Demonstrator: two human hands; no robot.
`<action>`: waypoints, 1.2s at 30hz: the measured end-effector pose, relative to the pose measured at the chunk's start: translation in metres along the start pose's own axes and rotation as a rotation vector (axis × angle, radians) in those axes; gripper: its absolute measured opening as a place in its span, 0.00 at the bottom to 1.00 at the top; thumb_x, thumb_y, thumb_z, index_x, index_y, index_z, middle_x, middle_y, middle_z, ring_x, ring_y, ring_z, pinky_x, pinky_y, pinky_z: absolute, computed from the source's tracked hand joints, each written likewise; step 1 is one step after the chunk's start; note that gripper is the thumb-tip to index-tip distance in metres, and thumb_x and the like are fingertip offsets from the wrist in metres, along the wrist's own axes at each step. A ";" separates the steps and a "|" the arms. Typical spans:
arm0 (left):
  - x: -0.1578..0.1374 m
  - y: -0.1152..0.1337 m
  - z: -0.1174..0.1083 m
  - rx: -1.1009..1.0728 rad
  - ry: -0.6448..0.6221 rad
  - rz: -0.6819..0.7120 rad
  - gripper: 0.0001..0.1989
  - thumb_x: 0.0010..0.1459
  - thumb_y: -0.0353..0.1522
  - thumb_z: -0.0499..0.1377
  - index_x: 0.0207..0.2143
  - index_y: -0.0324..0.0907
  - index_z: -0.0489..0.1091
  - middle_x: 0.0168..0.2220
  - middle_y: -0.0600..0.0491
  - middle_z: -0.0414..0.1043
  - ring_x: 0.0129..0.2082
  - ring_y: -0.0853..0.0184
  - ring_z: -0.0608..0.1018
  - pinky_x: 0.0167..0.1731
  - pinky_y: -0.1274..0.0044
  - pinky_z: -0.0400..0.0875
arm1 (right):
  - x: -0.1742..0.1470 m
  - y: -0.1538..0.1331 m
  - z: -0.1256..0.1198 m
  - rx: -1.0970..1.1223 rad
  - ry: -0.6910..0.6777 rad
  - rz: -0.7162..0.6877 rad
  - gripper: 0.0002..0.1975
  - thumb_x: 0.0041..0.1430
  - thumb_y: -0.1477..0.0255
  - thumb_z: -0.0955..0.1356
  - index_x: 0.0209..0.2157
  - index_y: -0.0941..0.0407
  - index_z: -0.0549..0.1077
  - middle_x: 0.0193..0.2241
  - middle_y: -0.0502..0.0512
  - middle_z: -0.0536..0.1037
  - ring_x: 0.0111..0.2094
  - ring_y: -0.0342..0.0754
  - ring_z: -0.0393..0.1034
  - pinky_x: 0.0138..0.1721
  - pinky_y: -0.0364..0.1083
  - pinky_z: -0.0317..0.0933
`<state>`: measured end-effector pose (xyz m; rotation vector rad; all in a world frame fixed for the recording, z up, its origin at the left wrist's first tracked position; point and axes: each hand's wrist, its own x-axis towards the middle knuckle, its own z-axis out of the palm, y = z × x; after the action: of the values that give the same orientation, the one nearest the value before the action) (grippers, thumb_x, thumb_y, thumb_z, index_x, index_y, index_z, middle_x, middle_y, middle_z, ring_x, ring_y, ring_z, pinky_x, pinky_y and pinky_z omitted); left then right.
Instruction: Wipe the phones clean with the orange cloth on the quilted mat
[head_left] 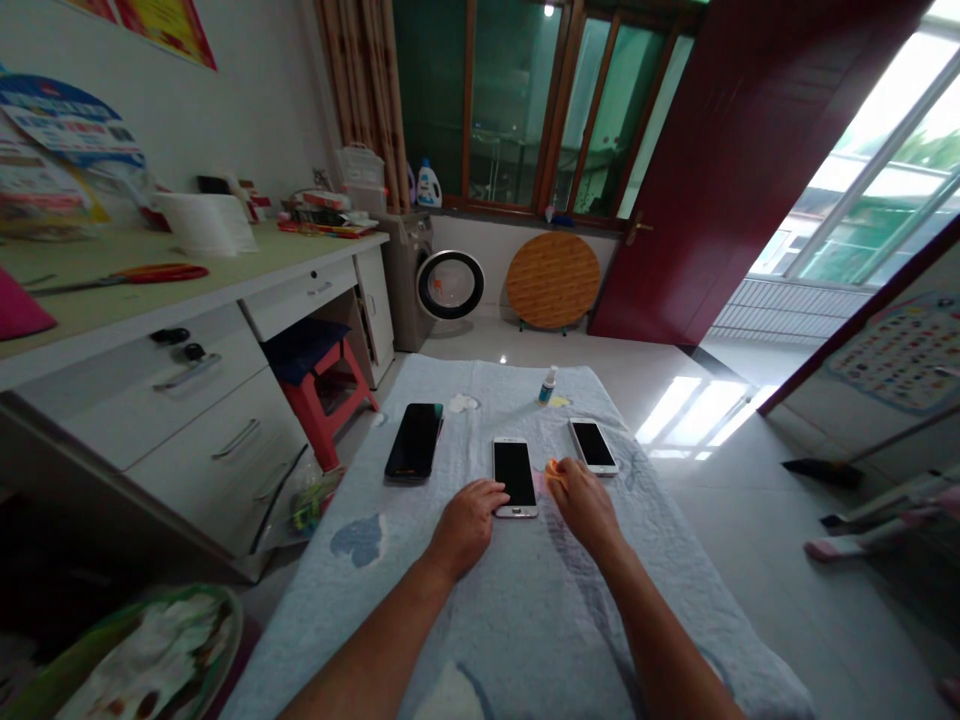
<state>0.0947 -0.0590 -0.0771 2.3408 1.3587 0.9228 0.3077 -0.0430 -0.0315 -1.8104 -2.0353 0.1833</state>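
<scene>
A white smartphone (514,474) with a dark screen lies face up in the middle of the cloth-covered table. My left hand (469,520) holds it at its lower left edge, fingertips over the rim and thumb beside it. Just right of that phone, my right hand (583,500) is closed around a small orange cloth (555,472), apart from the screen. A smaller white smartphone (594,446) lies beyond the right hand. To the left rests a black smartphone (415,442), seemingly on top of another flat item. A small spray bottle (548,385) stands upright near the far edge.
A pale blue patterned cloth (360,610) covers the table. At left are a desk (187,400) and a red stool (322,395). A waste bin (232,625) stands at lower left. Behind are an open-doored washing machine (409,290) and a round wooden tabletop (553,280).
</scene>
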 end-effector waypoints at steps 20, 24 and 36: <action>-0.002 0.000 -0.003 -0.061 0.000 -0.009 0.25 0.47 0.15 0.50 0.43 0.41 0.75 0.50 0.49 0.75 0.52 0.64 0.73 0.56 0.66 0.67 | -0.006 0.017 0.021 -0.046 0.164 -0.061 0.09 0.62 0.71 0.62 0.36 0.57 0.74 0.33 0.57 0.72 0.36 0.50 0.63 0.41 0.47 0.54; -0.002 0.006 -0.007 -0.053 -0.001 0.010 0.16 0.52 0.23 0.58 0.44 0.42 0.75 0.49 0.48 0.74 0.52 0.61 0.73 0.55 0.64 0.67 | -0.007 0.019 0.027 -0.043 0.156 -0.053 0.09 0.59 0.72 0.64 0.39 0.58 0.73 0.35 0.58 0.72 0.38 0.51 0.63 0.43 0.47 0.55; 0.001 0.013 -0.005 0.214 0.015 -0.069 0.24 0.54 0.40 0.64 0.52 0.41 0.68 0.54 0.45 0.70 0.55 0.54 0.69 0.58 0.58 0.58 | -0.003 0.006 0.032 0.261 0.151 -0.070 0.08 0.58 0.74 0.61 0.33 0.57 0.72 0.33 0.56 0.74 0.35 0.48 0.67 0.37 0.44 0.57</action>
<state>0.1006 -0.0651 -0.0659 2.4261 1.6048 0.8124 0.3011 -0.0398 -0.0635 -1.5446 -1.8701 0.2696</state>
